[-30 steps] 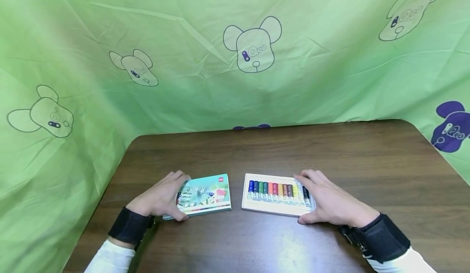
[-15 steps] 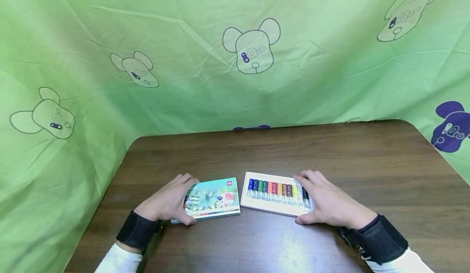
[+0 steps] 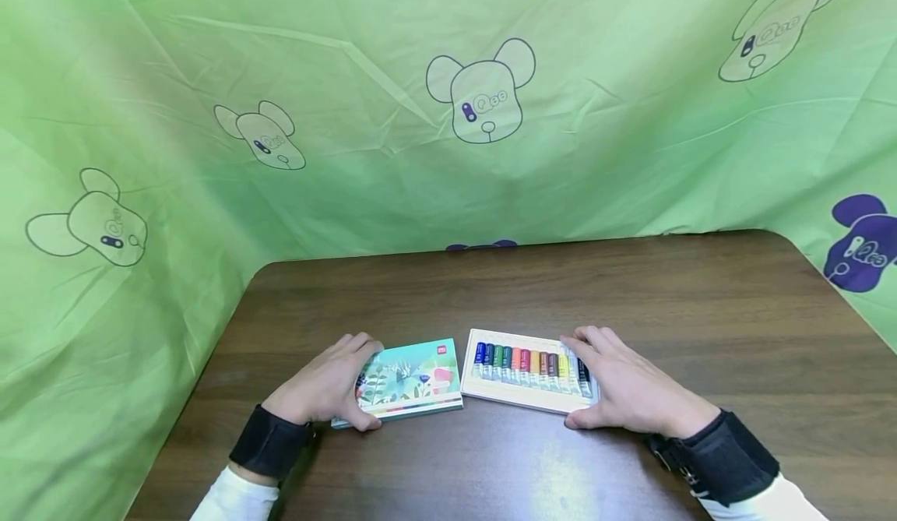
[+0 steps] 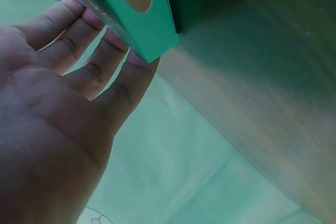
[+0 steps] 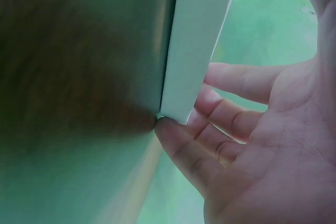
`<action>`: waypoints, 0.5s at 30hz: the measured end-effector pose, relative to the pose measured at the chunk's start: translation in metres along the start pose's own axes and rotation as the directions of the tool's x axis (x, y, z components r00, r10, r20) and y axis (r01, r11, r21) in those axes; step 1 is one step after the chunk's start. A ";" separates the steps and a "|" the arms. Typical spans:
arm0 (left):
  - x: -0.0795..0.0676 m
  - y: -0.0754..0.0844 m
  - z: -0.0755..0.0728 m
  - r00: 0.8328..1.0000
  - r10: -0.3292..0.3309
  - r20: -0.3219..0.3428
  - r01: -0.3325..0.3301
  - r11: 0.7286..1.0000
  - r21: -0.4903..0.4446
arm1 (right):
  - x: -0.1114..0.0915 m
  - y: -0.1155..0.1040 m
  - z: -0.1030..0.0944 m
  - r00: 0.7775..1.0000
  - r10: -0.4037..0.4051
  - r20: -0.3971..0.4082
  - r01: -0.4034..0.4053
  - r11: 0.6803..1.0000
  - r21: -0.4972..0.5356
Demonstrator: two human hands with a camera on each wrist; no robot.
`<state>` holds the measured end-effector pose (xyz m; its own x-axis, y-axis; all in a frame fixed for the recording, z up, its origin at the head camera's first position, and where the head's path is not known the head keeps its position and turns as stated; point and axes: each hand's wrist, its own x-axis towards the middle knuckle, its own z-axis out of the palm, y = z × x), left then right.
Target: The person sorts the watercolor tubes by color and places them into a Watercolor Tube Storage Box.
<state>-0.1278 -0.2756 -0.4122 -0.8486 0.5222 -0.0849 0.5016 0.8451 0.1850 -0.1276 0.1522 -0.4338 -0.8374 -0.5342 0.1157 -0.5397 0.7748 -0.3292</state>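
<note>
My left hand (image 3: 329,385) grips the left end of a flat teal box (image 3: 413,377) printed with flowers, thumb on the near side and fingers at the far side. In the left wrist view the box's teal end (image 4: 157,35) has a rounded cutout, and fingertips touch its edge. Right of it, my right hand (image 3: 627,388) holds the right end of a shallow white tray (image 3: 490,391) between thumb and fingers. Paint tubes (image 3: 525,365) in many colours lie in a row in it. The tray's plain white end (image 5: 194,45) shows in the right wrist view. Box and tray nearly touch.
Both things lie on a brown wooden table (image 3: 434,474) with rounded far corners. A green cloth (image 3: 350,194) with mouse-like head drawings hangs behind and to the left. Black bands (image 3: 269,443) wrap both wrists.
My left hand has slid the teal box to the right and slightly nearer, narrowing the gap to the tray. The right hand and the tray have hardly moved.
</note>
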 end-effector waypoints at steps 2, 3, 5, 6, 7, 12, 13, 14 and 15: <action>0.000 0.000 0.000 1.000 -0.002 -0.002 0.002 1.000 -0.003 | 0.000 0.000 0.000 1.000 0.000 -0.001 0.000 1.000 -0.002; 0.000 0.001 0.000 1.000 -0.002 -0.004 0.002 1.000 -0.003 | 0.000 0.000 0.000 1.000 0.001 -0.001 -0.001 1.000 -0.003; -0.001 0.001 0.000 1.000 -0.004 -0.007 0.004 1.000 -0.010 | 0.000 0.000 0.000 1.000 0.005 0.000 -0.005 1.000 -0.006; -0.001 0.000 0.000 1.000 -0.004 -0.007 0.004 1.000 -0.013 | 0.000 0.000 0.000 1.000 0.008 0.001 -0.008 1.000 -0.008; -0.001 0.000 0.001 1.000 -0.005 -0.008 0.005 1.000 -0.016 | 0.000 0.000 0.000 1.000 0.010 0.003 -0.010 1.000 -0.010; -0.003 -0.001 0.002 1.000 -0.014 -0.013 0.014 1.000 -0.020 | 0.000 -0.001 0.000 1.000 0.012 0.006 -0.012 1.000 -0.015; -0.003 -0.001 0.002 1.000 -0.017 -0.015 0.017 1.000 -0.021 | 0.000 -0.001 0.000 1.000 0.011 0.005 -0.011 1.000 -0.016; -0.003 -0.001 0.002 1.000 -0.017 -0.017 0.017 1.000 -0.023 | 0.000 -0.001 0.000 1.000 0.011 0.003 -0.011 1.000 -0.017; -0.003 -0.001 0.002 1.000 -0.017 -0.018 0.017 1.000 -0.022 | 0.000 -0.001 0.000 1.000 0.011 0.003 -0.011 1.000 -0.018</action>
<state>-0.1252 -0.2775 -0.4144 -0.8599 0.5055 -0.0709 0.4834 0.8511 0.2045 -0.1268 0.1509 -0.4335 -0.8431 -0.5265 0.1093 -0.5319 0.7867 -0.3135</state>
